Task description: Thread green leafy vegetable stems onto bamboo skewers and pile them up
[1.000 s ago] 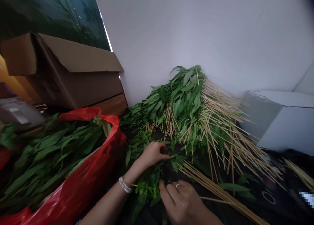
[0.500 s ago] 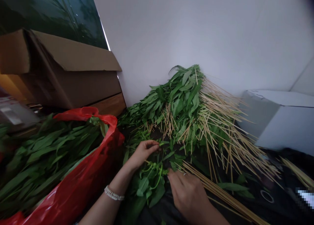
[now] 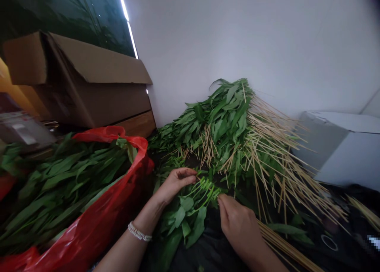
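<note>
My right hand (image 3: pixel 239 224) is closed round a thin bamboo skewer, mostly hidden in my fist. Several green stems (image 3: pixel 209 189) are threaded side by side along it, their leaves (image 3: pixel 190 220) hanging down and to the left. At the skewer's far end my left hand (image 3: pixel 178 183), with a beaded bracelet (image 3: pixel 139 231) on its wrist, pinches a leafy green stem between thumb and forefinger. A bit of green shows just past those fingertips; the rest is hidden. Beneath my right wrist lies a bundle of bare skewers (image 3: pixel 286 246).
A red plastic bag (image 3: pixel 101 212) full of leafy greens (image 3: pixel 59 181) stands at left, before an open cardboard box (image 3: pixel 101 101). Against the wall are piled skewered greens (image 3: pixel 225 113), their sticks (image 3: pixel 276 157) pointing right. A white box (image 3: pixel 353 153) sits at right, near a ring (image 3: pixel 329 242).
My right hand has raised the threaded skewer, bringing its far end to my left fingertips. My left hand stays pinched. The whole view has shifted slightly.
</note>
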### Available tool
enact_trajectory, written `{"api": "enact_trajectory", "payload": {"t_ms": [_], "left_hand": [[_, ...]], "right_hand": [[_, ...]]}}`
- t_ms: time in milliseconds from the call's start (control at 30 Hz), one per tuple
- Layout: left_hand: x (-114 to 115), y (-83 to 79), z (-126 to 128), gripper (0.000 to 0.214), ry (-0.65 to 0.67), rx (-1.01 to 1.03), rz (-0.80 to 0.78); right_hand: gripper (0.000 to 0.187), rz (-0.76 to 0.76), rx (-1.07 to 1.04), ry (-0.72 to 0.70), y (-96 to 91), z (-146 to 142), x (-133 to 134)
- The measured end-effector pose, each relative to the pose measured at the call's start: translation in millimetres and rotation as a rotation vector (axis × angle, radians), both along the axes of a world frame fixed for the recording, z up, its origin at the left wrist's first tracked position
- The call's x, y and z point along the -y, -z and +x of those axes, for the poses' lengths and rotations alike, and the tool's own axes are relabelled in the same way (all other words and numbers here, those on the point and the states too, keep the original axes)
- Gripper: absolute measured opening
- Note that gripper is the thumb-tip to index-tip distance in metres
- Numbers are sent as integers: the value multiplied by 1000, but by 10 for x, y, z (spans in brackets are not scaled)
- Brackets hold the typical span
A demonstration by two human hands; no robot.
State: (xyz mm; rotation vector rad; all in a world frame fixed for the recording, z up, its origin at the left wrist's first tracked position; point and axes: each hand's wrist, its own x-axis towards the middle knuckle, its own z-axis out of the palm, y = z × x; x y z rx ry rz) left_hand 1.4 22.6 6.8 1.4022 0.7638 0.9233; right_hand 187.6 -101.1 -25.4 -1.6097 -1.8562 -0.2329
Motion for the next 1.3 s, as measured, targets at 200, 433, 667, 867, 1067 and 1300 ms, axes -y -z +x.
{"api": "enact_trajectory", "payload": {"t_ms": [200,433,667,867,1067,1300], "left_hand": [[-31,50,15,27,-25,20,2],[6,71,54,26,-91,-33,-7],[23,50,52,27,-86,-45,-30],[-9,57,47,28,-159,-29,-36],[2,57,52,29,-181,-46,2],[21,47,64,24,-209,-110,81]], "right_hand": [[25,-20,20,8,-12,5,7],[23,-37,36,27,12,18,-2],[23,-28,58,54,14,23,-11],[23,-18,71,55,11,20,-3],[22,-54,74,69,5,19,-2],[20,-153,89,92,-14,12,6]]}}
